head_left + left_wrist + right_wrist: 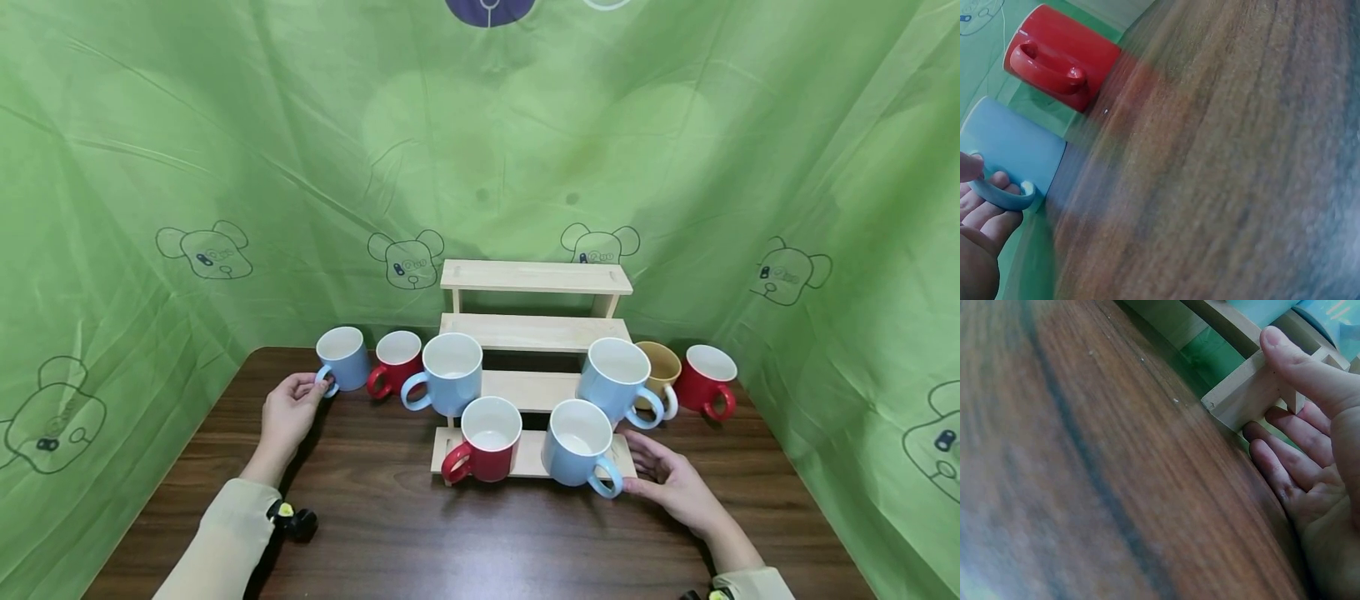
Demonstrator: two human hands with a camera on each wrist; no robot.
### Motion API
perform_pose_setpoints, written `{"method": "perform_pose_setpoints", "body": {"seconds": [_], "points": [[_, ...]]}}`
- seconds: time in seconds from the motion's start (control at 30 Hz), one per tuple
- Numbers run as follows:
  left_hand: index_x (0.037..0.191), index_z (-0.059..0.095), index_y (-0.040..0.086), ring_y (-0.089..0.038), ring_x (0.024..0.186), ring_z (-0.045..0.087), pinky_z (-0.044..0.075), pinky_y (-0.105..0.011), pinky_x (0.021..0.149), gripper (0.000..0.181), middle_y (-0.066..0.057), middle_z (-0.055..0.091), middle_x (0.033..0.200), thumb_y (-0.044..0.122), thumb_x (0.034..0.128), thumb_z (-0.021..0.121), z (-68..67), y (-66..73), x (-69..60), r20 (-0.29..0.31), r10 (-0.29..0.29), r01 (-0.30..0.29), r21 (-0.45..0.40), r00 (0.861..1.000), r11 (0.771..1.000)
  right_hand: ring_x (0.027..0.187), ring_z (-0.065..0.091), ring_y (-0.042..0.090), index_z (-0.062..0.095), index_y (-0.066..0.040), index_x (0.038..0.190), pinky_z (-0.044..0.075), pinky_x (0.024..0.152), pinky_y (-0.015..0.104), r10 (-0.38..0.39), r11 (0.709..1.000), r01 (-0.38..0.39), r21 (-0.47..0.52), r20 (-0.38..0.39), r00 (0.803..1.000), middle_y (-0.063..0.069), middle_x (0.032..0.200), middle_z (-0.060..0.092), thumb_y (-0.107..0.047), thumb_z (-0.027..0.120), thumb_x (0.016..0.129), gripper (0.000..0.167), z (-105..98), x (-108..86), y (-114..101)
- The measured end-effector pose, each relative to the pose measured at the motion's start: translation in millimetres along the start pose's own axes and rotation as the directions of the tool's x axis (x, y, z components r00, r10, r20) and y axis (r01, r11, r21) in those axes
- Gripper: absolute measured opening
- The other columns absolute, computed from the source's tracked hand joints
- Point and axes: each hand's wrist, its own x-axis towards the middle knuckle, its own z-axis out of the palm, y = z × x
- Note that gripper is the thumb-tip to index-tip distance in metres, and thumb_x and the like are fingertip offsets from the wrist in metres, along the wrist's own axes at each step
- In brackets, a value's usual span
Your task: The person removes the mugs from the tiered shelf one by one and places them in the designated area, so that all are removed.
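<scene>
At the far left of the table my left hand (pixel 289 417) pinches the handle of a light blue mug (pixel 348 368); in the left wrist view the mug (pixel 1013 147) stands upright with the fingers at its handle. My right hand (pixel 675 486) holds the right end of the lowest step of a tiered wooden rack (pixel 536 332), thumb in front and fingers at the side. On that step stand a red mug (pixel 493 454) and a light blue mug (pixel 567 454). Larger light blue mugs stand on the step above, one at the left (pixel 453 379) and one at the right (pixel 606 387).
Beside the left-hand mug stands a red mug (pixel 401 365) on the dark wooden table (pixel 480 550). Right of the rack are a yellow mug (pixel 660 367) with a white handle and another red mug (pixel 697 390). A green curtain (pixel 480 150) hangs behind and along both sides.
</scene>
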Motion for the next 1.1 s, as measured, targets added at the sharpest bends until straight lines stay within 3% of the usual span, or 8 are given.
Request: {"method": "perform_pose_setpoints", "body": {"seconds": [0.17,0.33,0.47,0.7,0.83,0.97,1.1], "points": [[0.123,0.069,-0.005,0.013,0.084,0.067,0.054,-0.007,0.074,0.028,-0.015,0.082,0.107,0.014,0.1043,0.076,-0.7,2.9,0.5,0.011,-0.015,0.016,-0.052,1.000,0.998,0.124,0.069,0.005,0.046,0.012,0.157,0.057,0.101,0.018,-0.009,1.000,0.009,-0.004,0.004,1.000,0.015,0.153,0.062,0.007,0.080,0.095,0.071,1,1.4,-1],[0.125,0.068,-0.007,0.015,0.086,0.067,0.055,-0.006,0.077,0.029,-0.026,0.078,0.115,0.009,0.1027,0.077,-4.9,6.1,1.2,0.023,-0.003,0.004,-0.055,1.000,0.998,0.124,0.068,0.005,0.046,0.013,0.157,0.056,0.101,0.018,-0.006,1.000,0.006,-0.007,0.007,1.000,0.039,0.148,0.057,0.007,0.079,0.095,0.070,1,2.7,-2],[0.124,0.071,-0.007,0.017,0.086,0.066,0.055,-0.006,0.078,0.028,-0.029,0.077,0.119,0.010,0.1015,0.078,-11.5,12.9,2.3,0.020,0.010,-0.010,-0.024,1.000,1.000,0.124,0.068,0.005,0.046,0.012,0.156,0.056,0.101,0.018,-0.014,1.000,0.014,-0.011,0.009,1.000,0.039,0.148,0.056,0.007,0.080,0.095,0.070,1,2.7,-1],[0.117,0.077,0.003,0.018,0.086,0.067,0.052,-0.005,0.075,0.024,-0.011,0.082,0.117,0.020,0.1006,0.079,-22.1,41.2,3.9,-0.092,0.042,-0.038,0.052,0.995,0.998,0.124,0.068,0.005,0.045,0.013,0.157,0.056,0.100,0.018,-0.007,1.000,0.008,-0.006,0.010,1.000,0.038,0.148,0.058,0.007,0.079,0.096,0.069,1,2.0,-1],[0.121,0.076,-0.001,0.015,0.091,0.068,0.053,-0.005,0.078,0.027,-0.013,0.081,0.119,0.016,0.1003,0.078,-25.6,55.6,5.3,-0.109,0.082,-0.083,0.004,0.991,0.997,0.124,0.068,0.005,0.044,0.014,0.157,0.056,0.100,0.018,-0.006,1.000,0.006,0.000,0.014,1.000,0.038,0.147,0.057,0.007,0.078,0.096,0.070,0,1.9,-2],[0.127,0.072,-0.005,0.009,0.097,0.069,0.054,-0.007,0.086,0.030,-0.020,0.077,0.123,0.008,0.1002,0.077,-25.7,66.9,5.3,-0.088,0.120,-0.127,-0.082,0.989,0.988,0.124,0.068,0.005,0.044,0.014,0.157,0.057,0.100,0.018,-0.011,1.000,0.011,-0.002,0.015,1.000,0.039,0.147,0.057,0.007,0.078,0.096,0.069,0,1.7,-1],[0.132,0.069,-0.007,0.002,0.102,0.070,0.056,-0.010,0.090,0.034,-0.016,0.076,0.123,0.002,0.0992,0.077,-24.5,77.7,3.8,-0.046,0.170,-0.175,-0.151,0.984,0.973,0.124,0.068,0.005,0.044,0.014,0.157,0.057,0.100,0.018,-0.020,1.000,0.021,-0.008,0.016,1.000,0.033,0.150,0.058,0.007,0.078,0.096,0.070,0,0.8,0]]}}
